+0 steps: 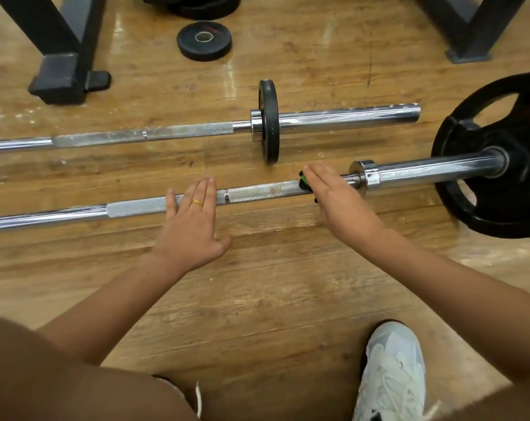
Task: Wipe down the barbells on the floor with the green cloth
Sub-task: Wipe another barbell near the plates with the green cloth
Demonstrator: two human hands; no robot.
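Two chrome barbells lie on the wooden floor. The near barbell [257, 192] runs left to right and carries a large black plate [500, 189] on its right sleeve. My left hand [191, 226], wearing a gold ring, rests flat on its knurled shaft with straight fingers. My right hand [336, 196] presses the green cloth [303, 181] onto the shaft just left of the collar; only a small edge of the cloth shows under the fingers. The far barbell [172, 133] lies parallel behind it with a small black plate [269, 121].
A loose small weight plate [204, 41] lies on the floor beyond the bars, with more plates behind it. Black rack feet stand at the back left [62, 77] and back right [467, 53]. My knee and a pale sneaker [391, 375] are at the bottom.
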